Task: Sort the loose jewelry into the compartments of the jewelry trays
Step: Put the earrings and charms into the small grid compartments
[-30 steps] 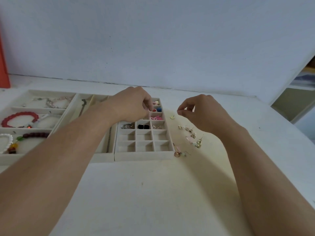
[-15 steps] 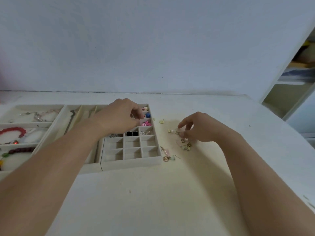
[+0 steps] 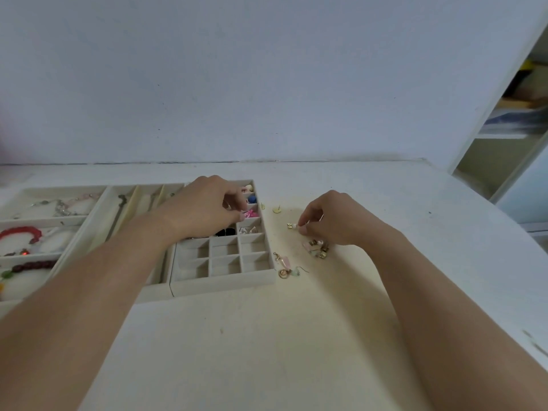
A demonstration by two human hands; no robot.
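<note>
Gold earring pinched by right hand fingers; left hand curled, contents unclear.

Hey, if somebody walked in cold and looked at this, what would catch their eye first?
Probably the two bare forearms reaching in: the left hand curled over the far cells of the small grid tray, the right hand pinching at a tiny gold earring on the table. Next, the red bead bracelet in the far-left tray, and the loose earrings scattered right of the grid tray.

Readable text: we find none in this view.
Labels, brands, numbers: we can read none on any surface.
</note>
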